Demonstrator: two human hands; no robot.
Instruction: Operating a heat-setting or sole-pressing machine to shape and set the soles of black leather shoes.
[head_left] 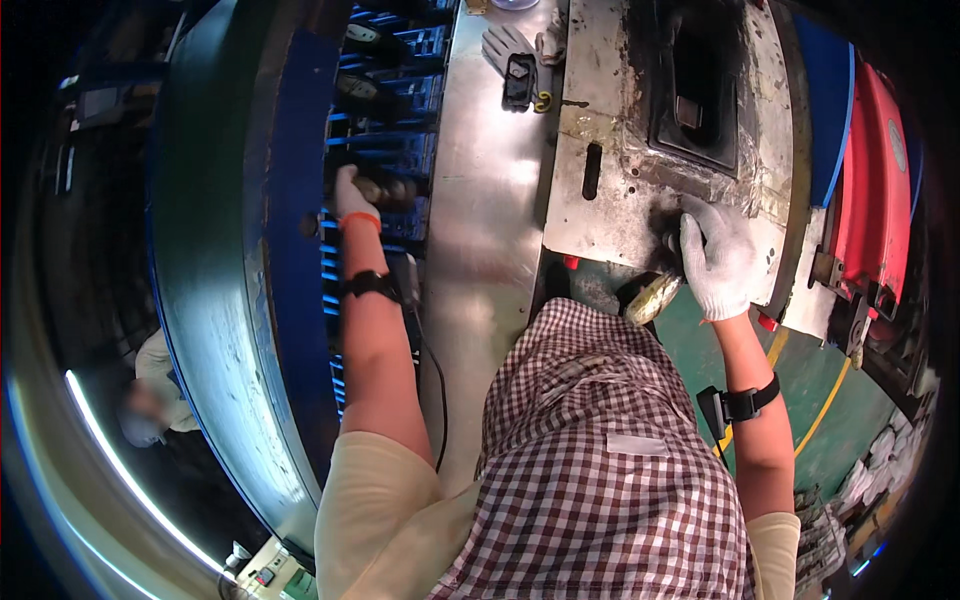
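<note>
My left hand, in a pale glove with an orange cuff, reaches over a rack of blue bars. Its fingers close on a dark, shiny piece, too blurred to name. On the right, my right hand, in a white knitted glove, is at the near edge of a stained metal tabletop. Those fingers are curled beside a dark, blurred patch, and whatever they hold is hidden. Below and left of that hand shows a shiny yellowish and dark object, perhaps a shoe.
A black rectangular opening sits in the tabletop. Grey gloves and a small black device lie on the steel strip between rack and tabletop. A red panel stands far right. Another person is at far left.
</note>
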